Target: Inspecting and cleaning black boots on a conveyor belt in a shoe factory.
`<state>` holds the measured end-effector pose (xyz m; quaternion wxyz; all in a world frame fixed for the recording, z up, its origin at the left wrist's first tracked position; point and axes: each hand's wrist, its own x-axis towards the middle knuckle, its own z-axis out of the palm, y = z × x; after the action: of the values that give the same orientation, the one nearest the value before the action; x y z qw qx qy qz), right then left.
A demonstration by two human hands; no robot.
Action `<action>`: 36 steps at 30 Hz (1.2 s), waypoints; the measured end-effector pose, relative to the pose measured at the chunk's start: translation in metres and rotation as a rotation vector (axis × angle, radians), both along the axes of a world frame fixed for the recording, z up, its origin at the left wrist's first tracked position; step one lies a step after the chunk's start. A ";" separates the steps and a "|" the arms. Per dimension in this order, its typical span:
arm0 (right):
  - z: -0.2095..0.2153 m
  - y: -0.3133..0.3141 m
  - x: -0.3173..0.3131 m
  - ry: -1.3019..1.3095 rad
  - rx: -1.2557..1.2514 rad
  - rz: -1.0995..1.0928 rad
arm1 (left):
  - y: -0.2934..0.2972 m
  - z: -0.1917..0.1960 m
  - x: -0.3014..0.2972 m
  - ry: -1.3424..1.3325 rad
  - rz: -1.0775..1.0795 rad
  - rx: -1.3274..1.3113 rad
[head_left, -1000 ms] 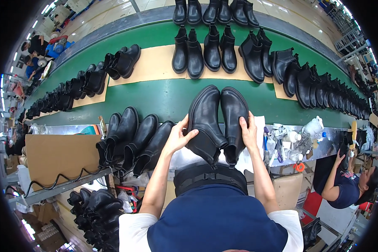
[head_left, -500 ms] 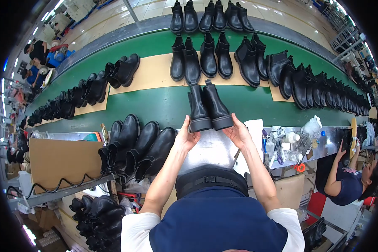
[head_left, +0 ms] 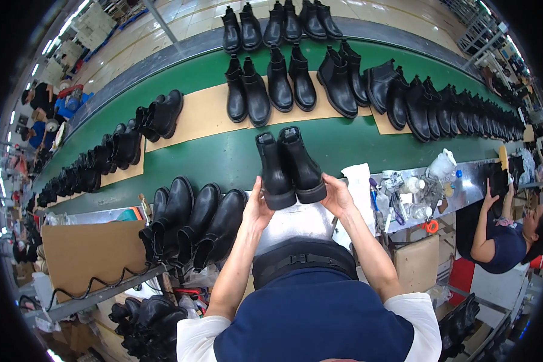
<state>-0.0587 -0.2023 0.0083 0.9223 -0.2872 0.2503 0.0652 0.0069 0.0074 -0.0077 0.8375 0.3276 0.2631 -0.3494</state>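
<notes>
Both your bare forearms reach forward from the lower edge, elbows bent and angled inward toward each other. Your left hand point(head_left: 257, 208) is raised with the palm turned inward to the right, fingers extended upward. Your right hand point(head_left: 338, 198) mirrors it, palm facing left, fingers curled slightly. The wrists are level with each other.

Glossy smooth black leather boots point(head_left: 288, 169) w/ matt rubbery soles; matt green belt point(head_left: 223, 160); brown cardboard sheets point(head_left: 199, 114).
</notes>
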 end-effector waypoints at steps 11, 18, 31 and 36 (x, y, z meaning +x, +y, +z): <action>-0.014 0.014 -0.041 0.100 0.080 -0.141 | 0.007 0.031 -0.005 -0.992 -0.128 0.739; -0.004 -0.005 -0.070 0.137 -0.267 0.118 | -0.091 0.055 -0.010 -1.084 -0.196 0.429; -0.099 -0.158 -0.071 0.564 -2.318 0.492 | -0.116 0.059 -0.001 -0.936 -0.230 0.403; -0.004 -0.112 -0.051 0.251 -1.683 -0.199 | -0.109 0.048 0.009 -0.950 -0.182 0.478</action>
<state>-0.1102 -0.3143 0.0042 0.3690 -0.8436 0.3395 -0.1922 0.0164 -0.1018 0.0404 0.7327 0.6525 -0.1019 -0.1644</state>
